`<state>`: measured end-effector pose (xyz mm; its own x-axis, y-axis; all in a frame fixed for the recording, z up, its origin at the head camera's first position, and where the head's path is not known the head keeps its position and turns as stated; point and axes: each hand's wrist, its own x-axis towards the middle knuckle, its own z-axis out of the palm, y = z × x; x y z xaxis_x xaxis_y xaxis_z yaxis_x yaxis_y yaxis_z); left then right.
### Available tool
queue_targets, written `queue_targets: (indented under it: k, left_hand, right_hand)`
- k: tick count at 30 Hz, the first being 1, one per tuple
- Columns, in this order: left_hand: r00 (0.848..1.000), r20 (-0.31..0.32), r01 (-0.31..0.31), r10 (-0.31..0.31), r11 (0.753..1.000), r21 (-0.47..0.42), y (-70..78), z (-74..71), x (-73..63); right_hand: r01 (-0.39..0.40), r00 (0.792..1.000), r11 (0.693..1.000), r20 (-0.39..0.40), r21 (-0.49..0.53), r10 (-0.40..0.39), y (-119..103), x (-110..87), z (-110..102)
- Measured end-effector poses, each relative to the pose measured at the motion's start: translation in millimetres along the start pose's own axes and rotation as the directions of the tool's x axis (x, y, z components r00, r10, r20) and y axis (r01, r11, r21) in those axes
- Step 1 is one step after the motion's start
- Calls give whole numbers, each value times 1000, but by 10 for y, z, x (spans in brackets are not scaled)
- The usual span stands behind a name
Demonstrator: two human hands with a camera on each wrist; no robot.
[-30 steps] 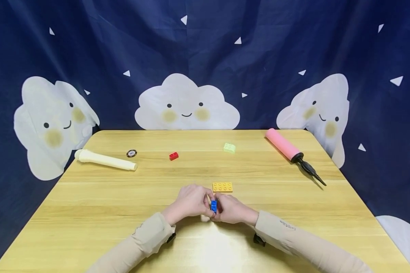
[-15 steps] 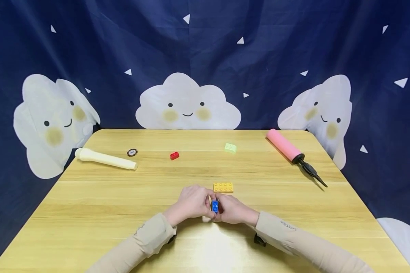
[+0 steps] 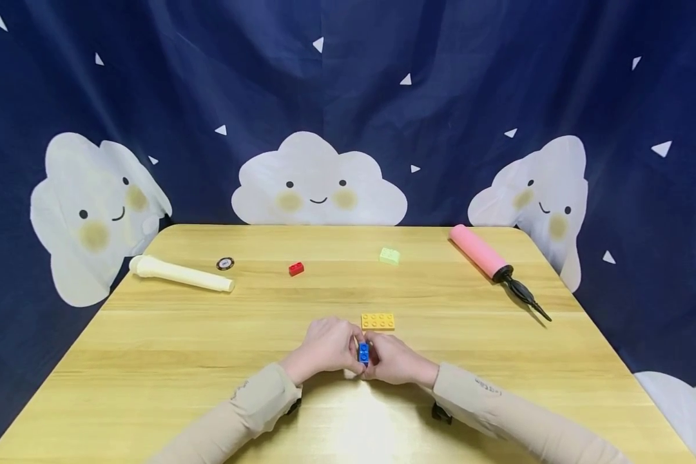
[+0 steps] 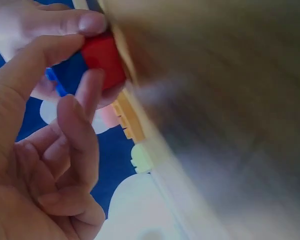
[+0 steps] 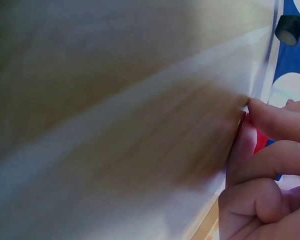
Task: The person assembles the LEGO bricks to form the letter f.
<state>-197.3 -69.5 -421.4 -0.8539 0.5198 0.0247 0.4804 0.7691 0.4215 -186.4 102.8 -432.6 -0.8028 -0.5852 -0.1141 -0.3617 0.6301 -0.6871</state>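
We list one blue-and-red brick stack, left hand and right hand pinching it, yellow brick just beyond.

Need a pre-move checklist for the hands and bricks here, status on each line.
1. Blue brick stacked on lower red brick: ok, the left wrist view shows both.
2. Left hand and right hand both on the two-brick stack: ok.
3. Bricks pressed fully together: cannot tell, the join is partly covered.
4. Blue brick studs up and uncovered: ok in the head view.
5. Yellow eight-stud brick studs up, nothing on it: ok, it lies just beyond the hands.
6. Stack clear of the tabletop: cannot tell, the underside is hidden.
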Motion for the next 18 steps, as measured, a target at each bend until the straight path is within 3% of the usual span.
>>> queue_targets:
  k: [8, 12, 17, 18]
  left_hand:
    - [999, -35, -24, 26, 998, 64, 7, -40, -43]
    - [999, -39, -21, 23, 999, 49, -12, -43, -26]
    - [999, -47, -7, 7, 1000, -3, -34, -12, -41]
    - [999, -52, -3, 2, 1000, -10, -36, -6, -51]
  right_hand:
    - [9, 999, 999, -36, -30, -10, 44, -19, 32]
    - [38, 999, 999, -34, -34, -40, 69, -19, 11]
    - [16, 999, 997, -32, -81, -19, 67, -84, -164]
    - [1, 998, 993, -60, -114, -8, 68, -93, -223]
